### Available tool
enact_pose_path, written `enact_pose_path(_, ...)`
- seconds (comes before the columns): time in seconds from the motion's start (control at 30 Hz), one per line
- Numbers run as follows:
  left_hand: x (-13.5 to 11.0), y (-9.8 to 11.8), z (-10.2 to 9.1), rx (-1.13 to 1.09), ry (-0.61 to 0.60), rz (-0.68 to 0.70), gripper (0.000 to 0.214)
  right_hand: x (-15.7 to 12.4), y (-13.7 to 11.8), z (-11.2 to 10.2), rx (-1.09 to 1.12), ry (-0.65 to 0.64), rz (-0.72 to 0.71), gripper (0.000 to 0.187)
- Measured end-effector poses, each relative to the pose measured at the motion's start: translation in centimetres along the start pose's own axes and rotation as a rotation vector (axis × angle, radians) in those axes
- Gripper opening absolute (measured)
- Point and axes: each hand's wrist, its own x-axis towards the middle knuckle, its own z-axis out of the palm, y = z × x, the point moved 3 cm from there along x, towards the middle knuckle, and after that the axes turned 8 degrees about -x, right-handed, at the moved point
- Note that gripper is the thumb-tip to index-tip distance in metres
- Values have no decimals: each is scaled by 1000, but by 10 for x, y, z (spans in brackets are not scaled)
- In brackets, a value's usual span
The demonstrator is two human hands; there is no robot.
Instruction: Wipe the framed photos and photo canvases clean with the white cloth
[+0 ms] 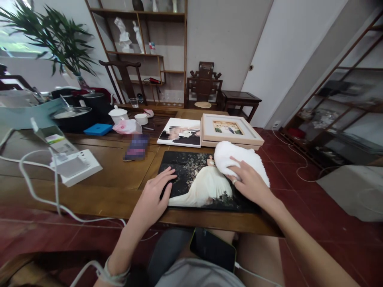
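Note:
A dark photo panel (182, 163) with a figure in a long white gown lies flat at the table's front edge. My left hand (155, 195) rests on its left side, fingers stretched out. On the panel's right part, my right hand (247, 179) presses a white cloth (231, 155), its fingers curled into the fabric. The cloth covers the panel's upper right corner and hangs past its right side. Behind the panel lie a second photo panel (179, 137) and a light wooden picture frame (255, 137) with a small photo in it.
On the wooden table (119, 179) at left are an open white box (80, 167), a looping white cable (38, 199), a blue case (98, 129), several pots and a white lidded cup (118, 113). A phone (214, 249) with a cable lies on my lap.

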Motion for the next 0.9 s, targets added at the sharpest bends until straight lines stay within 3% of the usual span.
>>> enact_pose_path(0.1,1,0,0,0,-4,-12,29,18,0,1,-30,-62,59,34)
enact_pose_path(0.2,1,0,0,-16,-21,-20,30,34,-29,-1,-51,-81,43,33)
enact_pose_path(0.3,0,1,-3,-68,3,-45,34,37,-75,0,27,-106,-110,35)
enact_pose_path(0.4,0,-4,-8,-200,113,-119,38,21,-109,-1,131,-114,-262,33)
enact_pose_path(0.53,1,-19,-14,-603,247,-372,47,-10,-117,-7,223,-108,-357,32)
enact_pose_path(0.67,3,-20,-25,-1058,314,-745,55,-22,-103,-12,176,-69,-266,19)
enact_pose_path(0.73,3,-13,-33,-1270,312,-920,51,-22,-104,-11,128,-52,-253,25)
enact_pose_path(0.83,2,1,-45,-1374,311,-1019,45,-21,-115,-8,63,-37,-297,40)
enact_pose_path(0.9,0,10,-52,-1349,326,-1029,44,-21,-124,-7,22,-4,-330,33)
